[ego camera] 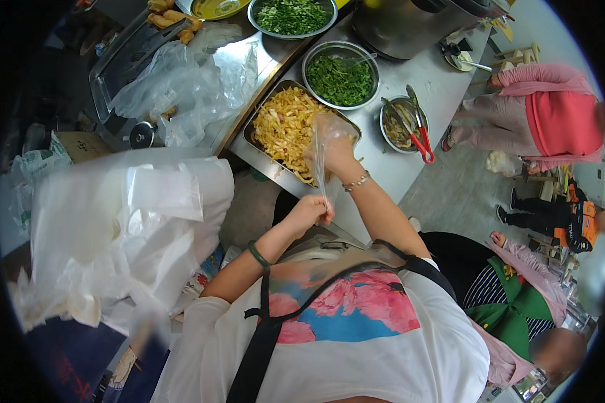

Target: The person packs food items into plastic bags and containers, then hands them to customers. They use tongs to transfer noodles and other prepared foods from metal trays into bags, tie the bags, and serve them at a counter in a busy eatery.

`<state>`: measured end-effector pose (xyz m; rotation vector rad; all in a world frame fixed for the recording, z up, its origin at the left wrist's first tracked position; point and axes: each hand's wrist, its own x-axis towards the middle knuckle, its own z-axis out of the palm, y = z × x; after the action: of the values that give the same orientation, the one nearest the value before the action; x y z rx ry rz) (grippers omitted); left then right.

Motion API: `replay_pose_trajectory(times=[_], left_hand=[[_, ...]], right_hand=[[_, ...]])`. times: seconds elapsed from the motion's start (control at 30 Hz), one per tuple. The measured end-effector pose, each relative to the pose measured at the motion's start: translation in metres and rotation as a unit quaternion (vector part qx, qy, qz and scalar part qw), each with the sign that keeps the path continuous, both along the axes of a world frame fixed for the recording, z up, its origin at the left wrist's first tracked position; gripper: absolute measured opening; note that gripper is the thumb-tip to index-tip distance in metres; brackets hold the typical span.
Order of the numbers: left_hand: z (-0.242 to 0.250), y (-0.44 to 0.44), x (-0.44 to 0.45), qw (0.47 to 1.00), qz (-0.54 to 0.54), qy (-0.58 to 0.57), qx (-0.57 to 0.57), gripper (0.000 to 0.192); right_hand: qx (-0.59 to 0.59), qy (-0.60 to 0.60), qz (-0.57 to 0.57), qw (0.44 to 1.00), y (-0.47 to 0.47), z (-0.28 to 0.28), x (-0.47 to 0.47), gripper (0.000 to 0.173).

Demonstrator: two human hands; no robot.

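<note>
My left hand (312, 212) pinches the lower edge of a clear plastic bag (323, 174) just in front of the steel table. Inside that bag is my right hand (335, 151), over the right side of a rectangular steel tray (303, 87). Shredded yellowish pickled vegetable (282, 126) fills the tray. The bag's folds and the wrist hide my right fingertips, so I cannot tell whether they grip any shreds. Beyond the tray stands a steel bowl of chopped green herbs (338, 80). To its right, red-handled tongs (419, 136) rest in a smaller bowl of dark vegetables (401, 123).
Chopped scallions fill another bowl (292, 17) at the back. A large steel pot (408, 27) stands back right. Crumpled plastic bags (181, 90) lie over a glass-like tray at left, near fried dough sticks (174, 20). White plastic bags (131, 216) hang left. Several people stand nearby.
</note>
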<state>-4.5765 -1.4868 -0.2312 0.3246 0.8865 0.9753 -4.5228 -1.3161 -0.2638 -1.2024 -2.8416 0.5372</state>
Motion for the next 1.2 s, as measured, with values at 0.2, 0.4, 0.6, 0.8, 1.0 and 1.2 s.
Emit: replay_pose_trajectory(times=[0.2,0.4,0.6,0.8,1.0,1.2], left_hand=[[-0.010,0.021,-0.037,0.997,0.071,0.007,-0.032,0.012],[-0.003,0.022,-0.040,0.994,0.100,0.031,-0.036,0.011],[0.035,0.020,-0.040,0.941,0.143,0.273,0.141,0.006],[0.079,0.036,-0.030,0.819,0.144,0.451,0.324,0.014],[0.067,0.035,-0.013,0.905,0.064,0.352,0.230,0.011],[0.075,0.023,-0.012,0.917,0.044,0.343,0.199,0.012]], right_hand=[[0.066,-0.190,0.081,0.976,0.007,0.011,-0.031,0.031],[-0.019,0.138,-0.044,0.989,0.017,-0.017,-0.011,0.023],[-0.153,0.290,-0.086,0.941,0.027,0.008,-0.002,0.021],[-0.329,0.417,-0.228,0.816,0.019,0.010,0.003,0.023],[-0.318,0.389,-0.195,0.842,0.009,-0.006,0.007,0.027],[-0.271,0.355,-0.168,0.879,0.004,0.038,0.006,0.028]])
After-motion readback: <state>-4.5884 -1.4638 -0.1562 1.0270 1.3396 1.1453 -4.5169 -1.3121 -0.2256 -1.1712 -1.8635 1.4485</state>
